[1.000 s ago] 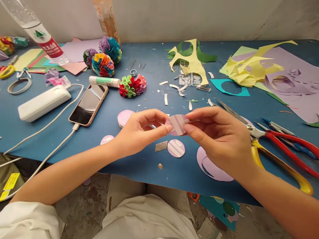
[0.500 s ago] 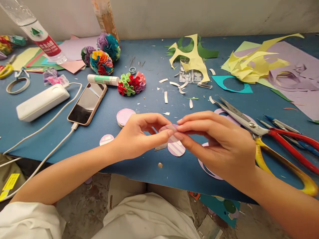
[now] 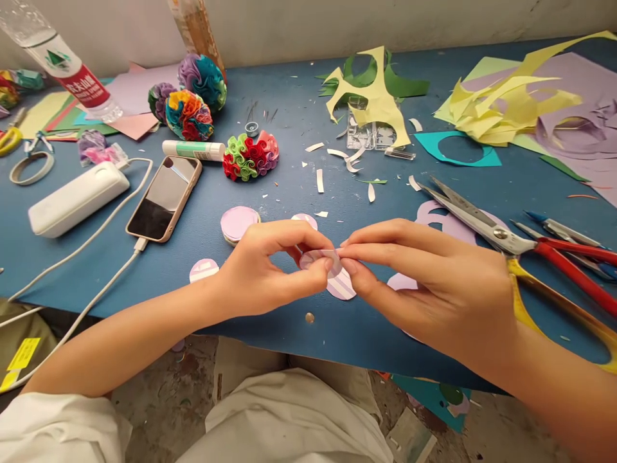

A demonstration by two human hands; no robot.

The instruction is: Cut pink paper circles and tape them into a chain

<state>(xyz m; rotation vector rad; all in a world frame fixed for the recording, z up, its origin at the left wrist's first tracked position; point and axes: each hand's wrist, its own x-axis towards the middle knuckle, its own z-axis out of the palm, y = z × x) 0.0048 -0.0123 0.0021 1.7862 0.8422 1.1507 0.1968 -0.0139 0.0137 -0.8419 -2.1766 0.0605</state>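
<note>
Between my hands is a small lilac paper circle (image 3: 314, 258), held just above the table. My left hand (image 3: 279, 263) pinches it between thumb and forefinger. The fingertips and thumb of my right hand (image 3: 414, 270) are closed on its right edge. Under my fingertips lies another lilac circle with white strips (image 3: 341, 285). A further lilac circle (image 3: 305, 222) shows behind my left fingers. To the left are a stack of lilac circles (image 3: 240, 224) and a striped circle (image 3: 203, 270) partly hidden by my left wrist.
Large scissors (image 3: 501, 235) lie beside my right hand, near lilac offcuts (image 3: 446, 222). A phone (image 3: 164, 199), power bank (image 3: 80, 198), glue stick (image 3: 193, 150) and curled-paper balls (image 3: 189, 116) stand left. Yellow paper scraps (image 3: 506, 106) pile at back right; a bottle (image 3: 72, 71) leans back left.
The view has shifted slightly. Both hands still hold the paper circle, which has tilted a little. A lilac circle behind my left fingers now shows.
</note>
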